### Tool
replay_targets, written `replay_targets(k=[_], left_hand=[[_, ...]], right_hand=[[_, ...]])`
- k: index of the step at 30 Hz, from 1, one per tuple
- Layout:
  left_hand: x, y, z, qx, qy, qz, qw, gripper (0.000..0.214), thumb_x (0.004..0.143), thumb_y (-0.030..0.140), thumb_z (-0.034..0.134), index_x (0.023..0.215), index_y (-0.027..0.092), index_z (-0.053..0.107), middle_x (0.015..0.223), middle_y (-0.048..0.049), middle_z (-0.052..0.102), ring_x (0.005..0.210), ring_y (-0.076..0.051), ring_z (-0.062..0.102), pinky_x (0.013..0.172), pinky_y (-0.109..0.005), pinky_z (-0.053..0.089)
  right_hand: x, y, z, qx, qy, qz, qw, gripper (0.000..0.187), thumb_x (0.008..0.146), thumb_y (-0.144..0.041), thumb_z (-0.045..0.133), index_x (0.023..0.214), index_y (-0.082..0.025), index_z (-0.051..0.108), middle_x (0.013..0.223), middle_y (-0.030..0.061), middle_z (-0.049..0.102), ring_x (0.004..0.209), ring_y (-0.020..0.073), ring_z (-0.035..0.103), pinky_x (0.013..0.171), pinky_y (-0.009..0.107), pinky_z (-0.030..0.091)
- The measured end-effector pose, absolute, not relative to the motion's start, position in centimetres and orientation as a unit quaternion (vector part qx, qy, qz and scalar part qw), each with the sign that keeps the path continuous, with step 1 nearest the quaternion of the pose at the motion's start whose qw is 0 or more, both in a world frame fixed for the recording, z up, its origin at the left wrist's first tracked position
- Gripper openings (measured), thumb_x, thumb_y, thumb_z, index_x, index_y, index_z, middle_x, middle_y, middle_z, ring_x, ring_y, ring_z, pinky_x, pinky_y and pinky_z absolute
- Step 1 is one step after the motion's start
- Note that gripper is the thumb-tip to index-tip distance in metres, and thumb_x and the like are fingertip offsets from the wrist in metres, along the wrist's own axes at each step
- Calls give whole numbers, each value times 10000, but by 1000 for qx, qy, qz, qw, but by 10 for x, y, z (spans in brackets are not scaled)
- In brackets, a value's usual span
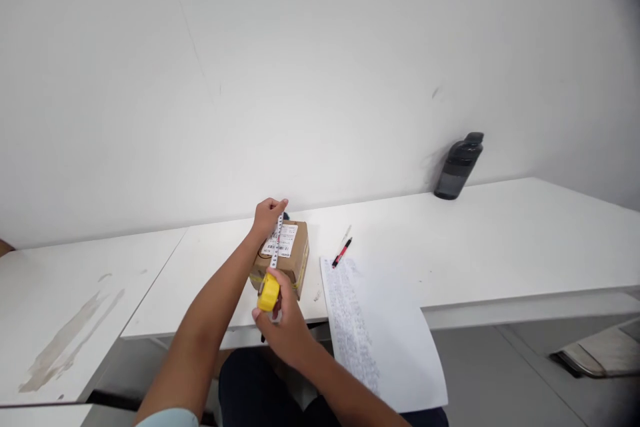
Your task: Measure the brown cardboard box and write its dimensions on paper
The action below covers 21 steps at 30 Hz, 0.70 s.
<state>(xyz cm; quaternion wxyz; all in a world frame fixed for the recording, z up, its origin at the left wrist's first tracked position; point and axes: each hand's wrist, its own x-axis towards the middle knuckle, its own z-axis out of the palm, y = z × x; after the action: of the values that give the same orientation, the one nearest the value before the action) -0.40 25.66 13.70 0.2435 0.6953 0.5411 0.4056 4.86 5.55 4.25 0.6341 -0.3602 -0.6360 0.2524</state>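
The left hand [269, 213] pinches the tip of a thin white measuring blade [277, 243] at the far top edge of a small brown cardboard box [296, 261]. The right hand [285, 330] is clenched round the yellow tape-measure case [269, 293] at the box's near edge. The blade looks springy, best held at tip and case; the box seems light and stiff. The box sits close to the front edge of the white table [500, 247]. Right of the box lie a red-and-black pen [342, 253] and a written white paper sheet [380, 333] overhanging that edge. Left of the box there is open room.
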Motion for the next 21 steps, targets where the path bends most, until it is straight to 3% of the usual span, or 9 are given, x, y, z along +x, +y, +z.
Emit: replay_targets(k=[4,8,12,18,21], left_hand=[[28,216,184,739,454,429,254,434,770,584,668,659,189,528,654,5,558,622,-131,503,608,-275,417],[57,154,232,801,391,368,263,415,772,597,670,727,191,602,755,-21,648,711,-159,580,649,-288,456],[62,111,241,826,406,302,249,383,759,579,689,708,210,598,785,-30,679,763,-191,607,665,-306,464],[71,82,193,831,428,113,338,394,735,610,669,667,237,560,648,-14,616,598,-168,545,520,-284,385],[83,82,175,854,394,91,327,405,820,640,548,769,251,647,806,-61,695,782,-229,626,691,-325,462]], right_hand=[[44,32,30,-325,-602,167,710,606,878,-335,618,1408,-212,352,1384,165,485,1303,283,490,1049,482,460],[71,17,18,-269,-598,53,753,675,898,-317,591,1475,-194,263,1332,189,516,1257,302,531,972,514,520],[120,-1,20,-312,-518,6,797,616,914,-290,548,1465,-222,281,1363,204,491,1206,310,567,847,501,580],[159,-21,31,-354,-402,185,824,408,933,-397,529,1298,-238,439,1274,157,553,1138,299,610,813,486,576],[163,-20,31,-362,-307,273,837,421,902,-439,566,1252,-245,437,1263,143,555,957,242,661,685,374,568]])
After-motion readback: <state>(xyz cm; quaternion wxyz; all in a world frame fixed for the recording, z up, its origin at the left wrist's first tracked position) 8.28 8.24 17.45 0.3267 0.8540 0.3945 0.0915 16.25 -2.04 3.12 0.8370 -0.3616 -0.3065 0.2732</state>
